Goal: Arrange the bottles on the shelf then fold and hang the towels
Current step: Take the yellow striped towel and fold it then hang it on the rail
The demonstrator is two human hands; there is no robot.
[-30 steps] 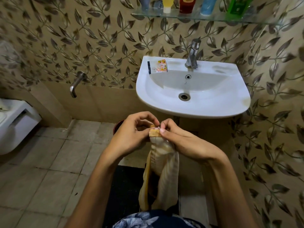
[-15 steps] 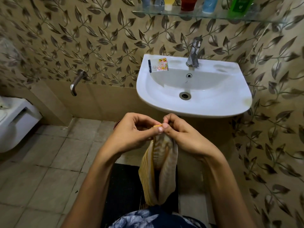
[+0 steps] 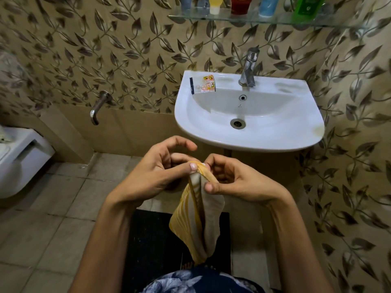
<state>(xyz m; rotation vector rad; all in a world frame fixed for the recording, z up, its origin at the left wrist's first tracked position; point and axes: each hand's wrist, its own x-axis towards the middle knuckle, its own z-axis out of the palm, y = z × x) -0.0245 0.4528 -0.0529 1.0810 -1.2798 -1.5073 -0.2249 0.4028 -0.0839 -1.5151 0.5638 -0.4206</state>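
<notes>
Nearest the camera, a dark floral garment (image 3: 198,281) fills the bottom edge, and a black mat (image 3: 152,246) lies on the tiled floor (image 3: 53,229) beneath the forearms. Above the mat hangs the towel (image 3: 198,220) — yellow and white striped, bunched into a narrow drape that falls from the hands towards the garment. Its top edge is gathered between the two hands. The left hand (image 3: 152,174) pinches that edge between thumb and a curled finger, the thumbnail lying right on the yellow hem, while its index finger arches free above. The right hand (image 3: 237,180) holds the same edge from the other side, fingers curled around the cloth and the thumb pressed against the white stripe just below the hem.

Beyond the hands the white sink (image 3: 296,136) projects from the leaf-patterned wall, with a small sachet (image 3: 208,84) at its rear left corner and a chrome tap (image 3: 248,67) at the back rim. A wall spout (image 3: 98,107) sticks out to the left, near a white toilet (image 3: 19,159). Farthest up, a glass shelf (image 3: 264,20) carries the bottles (image 3: 241,4) in a row — only their lower parts show.
</notes>
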